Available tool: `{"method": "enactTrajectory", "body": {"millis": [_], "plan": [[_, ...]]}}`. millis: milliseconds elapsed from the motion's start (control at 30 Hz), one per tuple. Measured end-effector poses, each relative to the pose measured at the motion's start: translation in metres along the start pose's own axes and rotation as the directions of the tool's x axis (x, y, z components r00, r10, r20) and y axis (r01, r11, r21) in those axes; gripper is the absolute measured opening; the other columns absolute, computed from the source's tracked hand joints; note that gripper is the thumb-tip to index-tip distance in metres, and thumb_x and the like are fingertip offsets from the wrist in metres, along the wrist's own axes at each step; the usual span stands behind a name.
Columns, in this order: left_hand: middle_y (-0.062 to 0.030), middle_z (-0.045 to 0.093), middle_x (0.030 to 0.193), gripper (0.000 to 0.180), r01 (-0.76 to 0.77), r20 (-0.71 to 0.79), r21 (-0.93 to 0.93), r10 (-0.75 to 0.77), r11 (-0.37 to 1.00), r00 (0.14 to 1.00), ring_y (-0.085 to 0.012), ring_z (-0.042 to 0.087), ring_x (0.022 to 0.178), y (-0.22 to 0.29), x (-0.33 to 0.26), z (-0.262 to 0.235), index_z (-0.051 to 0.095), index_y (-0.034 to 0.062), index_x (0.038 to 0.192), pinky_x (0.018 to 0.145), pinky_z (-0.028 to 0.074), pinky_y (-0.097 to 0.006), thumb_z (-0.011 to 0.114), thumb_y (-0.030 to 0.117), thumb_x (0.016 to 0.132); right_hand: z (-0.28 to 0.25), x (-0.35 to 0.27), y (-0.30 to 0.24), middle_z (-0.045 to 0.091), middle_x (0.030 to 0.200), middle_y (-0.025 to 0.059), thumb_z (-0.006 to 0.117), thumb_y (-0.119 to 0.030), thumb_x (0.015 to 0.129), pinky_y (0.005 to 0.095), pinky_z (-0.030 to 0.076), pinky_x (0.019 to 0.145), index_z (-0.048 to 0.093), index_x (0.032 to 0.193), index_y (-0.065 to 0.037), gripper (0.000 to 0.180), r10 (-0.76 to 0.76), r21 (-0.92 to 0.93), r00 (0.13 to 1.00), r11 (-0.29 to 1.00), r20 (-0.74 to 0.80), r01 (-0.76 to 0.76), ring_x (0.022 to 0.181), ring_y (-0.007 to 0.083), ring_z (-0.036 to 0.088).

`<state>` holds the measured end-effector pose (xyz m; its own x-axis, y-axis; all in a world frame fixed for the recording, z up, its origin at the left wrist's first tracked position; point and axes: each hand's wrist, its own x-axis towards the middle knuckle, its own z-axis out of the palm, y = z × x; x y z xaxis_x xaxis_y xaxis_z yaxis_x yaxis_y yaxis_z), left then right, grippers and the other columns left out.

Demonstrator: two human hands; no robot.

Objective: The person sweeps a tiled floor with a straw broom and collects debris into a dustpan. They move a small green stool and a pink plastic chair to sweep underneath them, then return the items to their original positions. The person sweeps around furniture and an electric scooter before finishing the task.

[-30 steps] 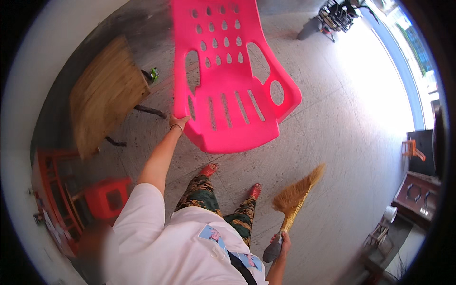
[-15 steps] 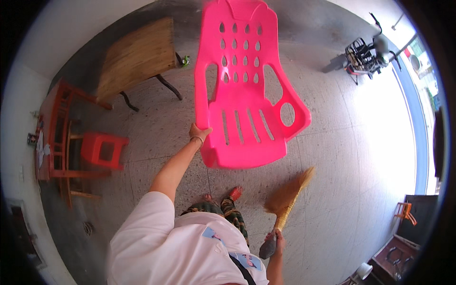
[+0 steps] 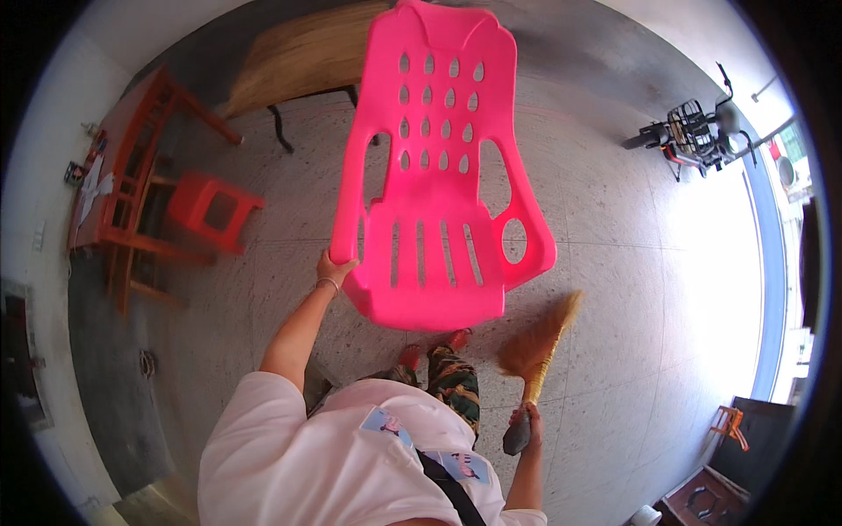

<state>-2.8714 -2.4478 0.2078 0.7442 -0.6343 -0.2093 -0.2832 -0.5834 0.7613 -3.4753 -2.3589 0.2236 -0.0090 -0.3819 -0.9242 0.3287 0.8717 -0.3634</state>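
Observation:
A bright pink plastic armchair (image 3: 430, 188) with drop-shaped holes in its back and slots in its seat fills the upper middle of the view. My left hand (image 3: 336, 267) is closed on the chair's left side, low on the armrest near the seat's front corner. Lower right, my right hand (image 3: 528, 425) grips a broom (image 3: 535, 355) by its handle, just below the yellow binding. The broom's straw head points up and to the right, apart from the chair. Whether the bristles touch the floor, I cannot tell.
A wooden table (image 3: 303, 53) stands behind the chair at the far left. Nearer are a red stool (image 3: 215, 213) and a reddish wooden desk (image 3: 101, 188). An electric bike (image 3: 697, 136) is parked far right by the bright doorway. A small orange stool (image 3: 730, 427) sits lower right.
The chair has moved slightly left and nearer to me, with my left hand still on it. The broom has risen a little and shifted right. The room has shifted in view as well.

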Motion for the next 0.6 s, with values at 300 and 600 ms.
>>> {"method": "enactTrajectory", "body": {"millis": [300,600], "plan": [[-0.0097,0.056,0.102,0.07,0.398,0.039,-0.07,-0.396,0.915,0.917,-0.0215,0.054,0.093,-0.151,-0.115,-0.076,0.046,0.004,0.111,0.081,0.044,-0.034,0.08,0.028,0.055,0.009,-0.015,0.01,0.053,0.061,0.0117,0.055,-0.031,0.077,0.0337,0.048,0.047,0.05,0.077,-0.002,0.029,0.034,-0.221,0.999,0.975,0.008,-0.031,0.048,0.0228,0.053],[-0.0086,0.057,0.096,0.065,0.431,-0.093,-0.348,-0.489,0.832,0.867,-0.0204,0.055,0.086,-0.203,-0.196,-0.086,0.05,0.0027,0.103,0.075,0.044,-0.035,0.081,0.032,0.054,0.017,-0.005,-0.017,0.052,0.061,0.0107,0.056,-0.031,0.076,0.0351,0.049,0.046,0.047,0.074,-0.005,0.028,0.201,-0.266,0.979,0.946,0.036,-0.185,0.05,0.0233,0.053]]}}
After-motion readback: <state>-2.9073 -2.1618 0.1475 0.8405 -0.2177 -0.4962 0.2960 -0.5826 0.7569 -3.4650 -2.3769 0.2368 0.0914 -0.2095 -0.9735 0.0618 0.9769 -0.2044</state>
